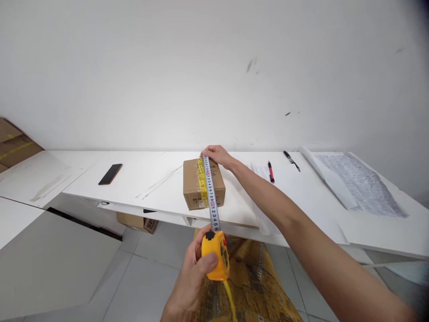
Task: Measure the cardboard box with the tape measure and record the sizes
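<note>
A small brown cardboard box with yellow printed tape along its top stands on the white desk. My left hand is closed around a yellow tape measure, held in front of the desk's near edge. The tape measure's blade is pulled out and runs over the top of the box. At the far edge of the box, my right hand pinches the blade's end. From the bottom of the case hangs a yellow strap.
A dark phone lies left of the box. To the right are a red pen, a black pen, white paper and a written-on sheet. Cardboard boxes show at far left and under the desk.
</note>
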`<action>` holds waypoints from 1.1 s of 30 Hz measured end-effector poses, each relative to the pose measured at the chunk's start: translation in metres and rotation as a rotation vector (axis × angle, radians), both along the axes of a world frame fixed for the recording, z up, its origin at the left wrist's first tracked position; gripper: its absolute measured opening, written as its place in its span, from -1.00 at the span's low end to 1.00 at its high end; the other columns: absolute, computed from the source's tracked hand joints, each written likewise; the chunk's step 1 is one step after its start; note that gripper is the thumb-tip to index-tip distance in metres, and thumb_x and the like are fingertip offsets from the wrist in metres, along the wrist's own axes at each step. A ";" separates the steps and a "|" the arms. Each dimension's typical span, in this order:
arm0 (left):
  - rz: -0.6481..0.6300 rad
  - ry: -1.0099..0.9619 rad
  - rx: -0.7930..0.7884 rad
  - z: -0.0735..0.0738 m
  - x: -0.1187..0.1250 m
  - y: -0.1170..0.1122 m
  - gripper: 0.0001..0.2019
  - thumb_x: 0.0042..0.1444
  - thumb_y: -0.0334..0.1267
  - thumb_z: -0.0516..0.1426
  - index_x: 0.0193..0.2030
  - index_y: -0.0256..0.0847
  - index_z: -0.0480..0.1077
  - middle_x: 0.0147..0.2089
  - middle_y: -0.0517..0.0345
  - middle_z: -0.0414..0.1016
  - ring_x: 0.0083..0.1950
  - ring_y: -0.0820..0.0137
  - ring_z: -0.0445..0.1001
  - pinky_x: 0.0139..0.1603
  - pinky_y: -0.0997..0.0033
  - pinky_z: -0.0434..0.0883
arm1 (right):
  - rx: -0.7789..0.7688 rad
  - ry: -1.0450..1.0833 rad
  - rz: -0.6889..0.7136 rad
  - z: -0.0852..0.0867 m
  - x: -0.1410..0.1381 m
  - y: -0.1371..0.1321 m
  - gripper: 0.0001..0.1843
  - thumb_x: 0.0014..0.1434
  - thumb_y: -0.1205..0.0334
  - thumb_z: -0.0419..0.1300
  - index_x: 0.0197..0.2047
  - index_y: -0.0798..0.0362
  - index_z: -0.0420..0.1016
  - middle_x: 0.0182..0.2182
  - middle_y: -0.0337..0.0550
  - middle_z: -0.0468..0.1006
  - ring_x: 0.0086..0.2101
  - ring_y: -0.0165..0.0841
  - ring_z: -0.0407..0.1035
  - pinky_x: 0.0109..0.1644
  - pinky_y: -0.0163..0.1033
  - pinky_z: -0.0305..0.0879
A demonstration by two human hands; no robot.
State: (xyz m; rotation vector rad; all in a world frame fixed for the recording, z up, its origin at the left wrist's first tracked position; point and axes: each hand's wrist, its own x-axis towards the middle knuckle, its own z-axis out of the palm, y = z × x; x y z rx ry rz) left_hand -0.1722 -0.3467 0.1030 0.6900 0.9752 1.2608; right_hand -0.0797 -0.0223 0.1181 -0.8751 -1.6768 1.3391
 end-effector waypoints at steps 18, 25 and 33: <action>0.281 0.253 0.147 0.030 -0.151 0.125 -0.51 -0.09 -0.08 0.34 -0.03 -0.33 0.55 -0.15 0.01 0.59 -0.27 0.34 0.51 -0.40 0.51 0.45 | 0.299 -0.059 -0.270 -0.044 0.068 -0.127 -0.72 0.27 -0.04 0.13 -0.17 0.00 0.46 -0.45 -0.23 0.39 -0.36 -0.34 0.28 -0.34 -0.24 0.13; 0.221 0.254 0.111 0.020 -0.150 0.140 -0.55 -0.09 -0.06 0.33 -0.10 -0.32 0.58 -0.25 0.02 0.60 -0.37 0.36 0.51 -0.52 0.53 0.39 | 0.206 0.045 -0.258 -0.057 0.053 -0.122 -0.79 0.23 0.05 0.14 -0.23 -0.01 0.47 -0.41 -0.23 0.42 -0.35 -0.35 0.25 -0.29 -0.23 0.11; 0.184 0.281 0.122 0.019 -0.139 0.141 -0.54 -0.03 -0.02 0.30 -0.06 -0.30 0.58 -0.15 -0.01 0.61 -0.29 0.34 0.51 -0.46 0.52 0.41 | -0.188 0.234 -0.146 -0.050 0.042 -0.119 -0.73 0.09 0.08 0.22 -0.18 -0.01 0.60 -0.37 -0.22 0.49 -0.39 -0.38 0.20 -0.31 -0.25 0.07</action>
